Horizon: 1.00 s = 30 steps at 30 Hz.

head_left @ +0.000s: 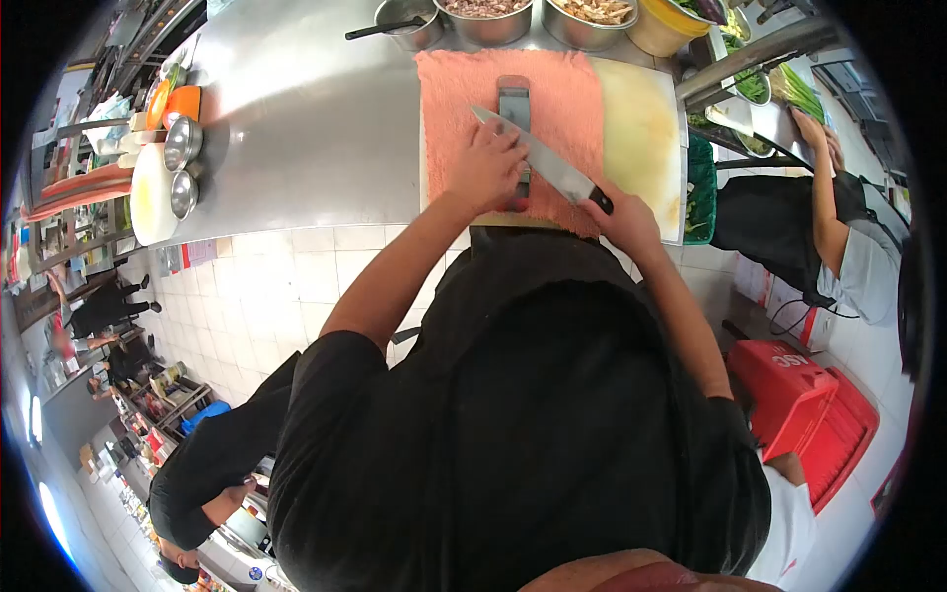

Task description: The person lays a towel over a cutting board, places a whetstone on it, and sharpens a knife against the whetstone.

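Note:
A large chef's knife (554, 170) lies slantwise across a dark grey sharpening stone (514, 102) in a holder. Its tip points up and to the left. My right hand (628, 223) is wrapped round the black handle. On the blade rest the spread fingertips of my left hand (485, 171), which covers part of the stone. Beneath the stone is a pink towel (452, 104), spread over a pale cutting board (643, 138).
Metal bowls of chopped food (589, 30) stand at the far edge of the steel counter (316, 128). Small steel bowls (183, 144) sit at the left. A co-worker (829, 232) handles greens at the right, near a green crate (699, 187).

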Motion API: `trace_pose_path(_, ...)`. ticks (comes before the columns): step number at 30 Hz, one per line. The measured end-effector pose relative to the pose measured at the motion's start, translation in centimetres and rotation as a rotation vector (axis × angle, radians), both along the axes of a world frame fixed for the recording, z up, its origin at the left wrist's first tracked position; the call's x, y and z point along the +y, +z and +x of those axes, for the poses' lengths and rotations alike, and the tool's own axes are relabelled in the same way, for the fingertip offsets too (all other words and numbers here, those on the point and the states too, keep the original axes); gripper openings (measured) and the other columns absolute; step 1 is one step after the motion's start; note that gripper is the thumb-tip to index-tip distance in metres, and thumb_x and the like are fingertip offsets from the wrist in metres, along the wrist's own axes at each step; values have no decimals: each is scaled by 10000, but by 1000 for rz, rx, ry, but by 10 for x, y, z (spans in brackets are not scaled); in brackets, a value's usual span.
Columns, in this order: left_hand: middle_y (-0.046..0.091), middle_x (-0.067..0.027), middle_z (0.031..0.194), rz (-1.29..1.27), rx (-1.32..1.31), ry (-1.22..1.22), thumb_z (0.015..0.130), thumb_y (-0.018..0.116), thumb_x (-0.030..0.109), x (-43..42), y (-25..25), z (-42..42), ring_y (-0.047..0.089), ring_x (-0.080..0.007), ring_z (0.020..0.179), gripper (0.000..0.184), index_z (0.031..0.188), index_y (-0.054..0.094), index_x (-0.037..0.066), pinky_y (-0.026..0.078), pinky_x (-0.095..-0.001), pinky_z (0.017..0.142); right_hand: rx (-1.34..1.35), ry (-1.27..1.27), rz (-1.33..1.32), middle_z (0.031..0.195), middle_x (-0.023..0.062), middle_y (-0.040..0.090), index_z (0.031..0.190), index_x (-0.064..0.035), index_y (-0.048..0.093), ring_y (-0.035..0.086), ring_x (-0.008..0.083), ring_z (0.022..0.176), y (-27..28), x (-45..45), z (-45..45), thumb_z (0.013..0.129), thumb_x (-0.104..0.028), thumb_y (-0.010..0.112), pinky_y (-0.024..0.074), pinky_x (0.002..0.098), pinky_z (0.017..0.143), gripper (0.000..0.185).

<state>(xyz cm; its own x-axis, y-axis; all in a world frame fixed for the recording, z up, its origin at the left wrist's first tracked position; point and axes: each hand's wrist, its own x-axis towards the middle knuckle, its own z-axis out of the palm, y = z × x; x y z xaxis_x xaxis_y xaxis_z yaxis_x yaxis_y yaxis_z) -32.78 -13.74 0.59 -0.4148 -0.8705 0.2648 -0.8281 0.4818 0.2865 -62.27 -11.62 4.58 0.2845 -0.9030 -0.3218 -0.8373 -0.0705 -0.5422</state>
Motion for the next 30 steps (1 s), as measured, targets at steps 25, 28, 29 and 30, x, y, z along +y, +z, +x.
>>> trace_pose_path(25,633,-98,1395,64,12,-160,918,710,247,-4,2,-20,515,-330,1377,332,1221,734,113,382,-539,1157,6,-164,35,1033,180,782,1444,-272,652,756,396,948,4,33,-14,945,-503,744,590,490,822,557)
trace_pose_path(28,636,-97,1385,70,30,-170,918,707,248,7,5,-28,516,-328,1372,331,1219,733,113,385,-534,1154,32,-165,-17,1039,183,782,1433,-250,659,752,405,958,6,52,-25,943,-502,747,589,495,812,558)
trace_pose_path(29,637,-97,1381,69,48,-171,917,706,249,11,3,-31,517,-328,1368,331,1219,732,114,386,-532,1153,26,-173,-14,1043,186,780,1431,-246,660,751,406,962,2,52,-26,944,-504,746,588,496,810,557)
trace_pose_path(30,637,-98,1378,56,50,-168,917,706,252,10,-2,-32,520,-332,1361,332,1218,732,116,385,-534,1153,19,-185,-9,1046,189,779,1428,-242,661,750,408,966,0,51,-24,945,-505,745,587,498,808,557)
